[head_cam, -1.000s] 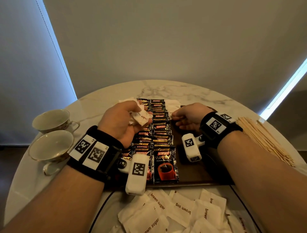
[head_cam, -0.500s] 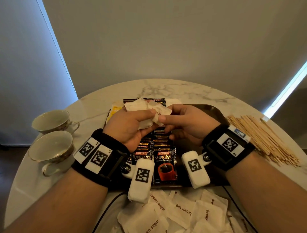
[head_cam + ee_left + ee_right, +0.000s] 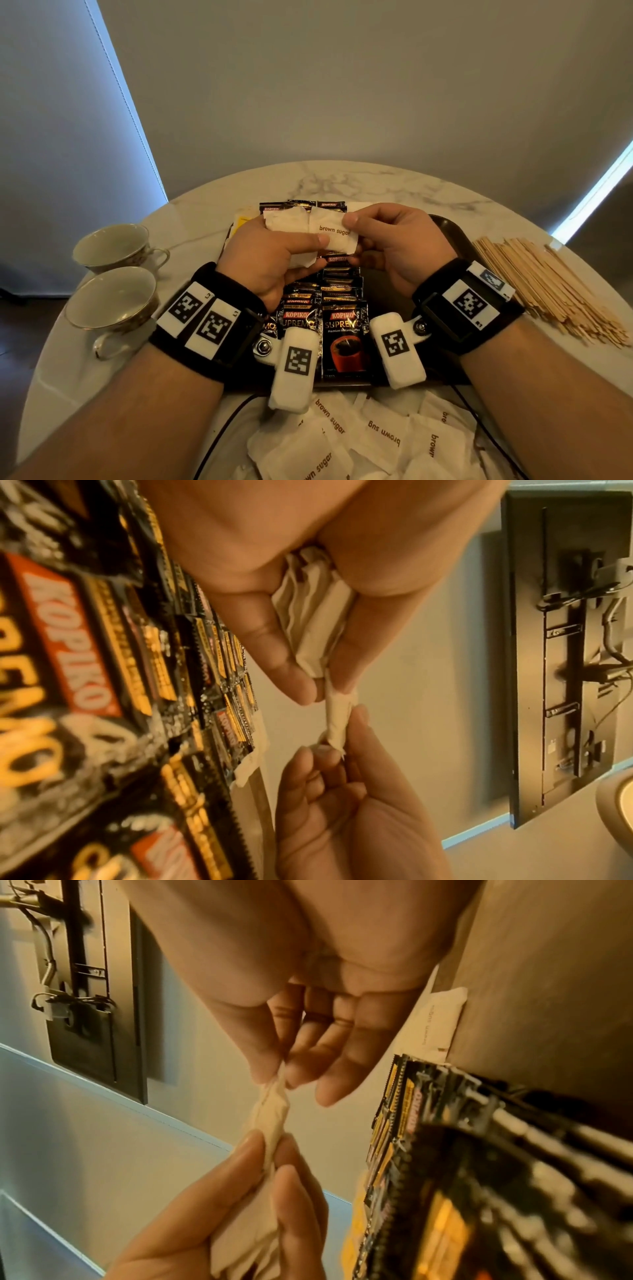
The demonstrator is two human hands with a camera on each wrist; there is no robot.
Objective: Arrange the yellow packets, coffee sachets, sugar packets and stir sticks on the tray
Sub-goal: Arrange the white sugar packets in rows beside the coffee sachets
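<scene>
My left hand (image 3: 274,253) grips a small stack of white brown sugar packets (image 3: 287,222) above the dark tray (image 3: 448,229). My right hand (image 3: 387,240) pinches one brown sugar packet (image 3: 334,233) at the stack's right end, and the left thumb still lies on it. In the left wrist view the stack (image 3: 315,626) is squeezed between thumb and fingers. The right wrist view shows the pinched packet (image 3: 272,1112) between both hands. Black coffee sachets (image 3: 344,329) lie in rows on the tray. A yellow packet (image 3: 241,221) peeks out behind my left hand.
Loose brown sugar packets (image 3: 380,435) lie on the marble table (image 3: 376,185) in front of the tray. A pile of wooden stir sticks (image 3: 544,284) lies right of the tray. Two empty cups (image 3: 113,301) stand at the left. One sugar packet (image 3: 441,1018) lies at the tray's far end.
My right hand came back from the tray's far end to the left hand and took hold of one packet from the stack. Both hands rose slightly above the sachets.
</scene>
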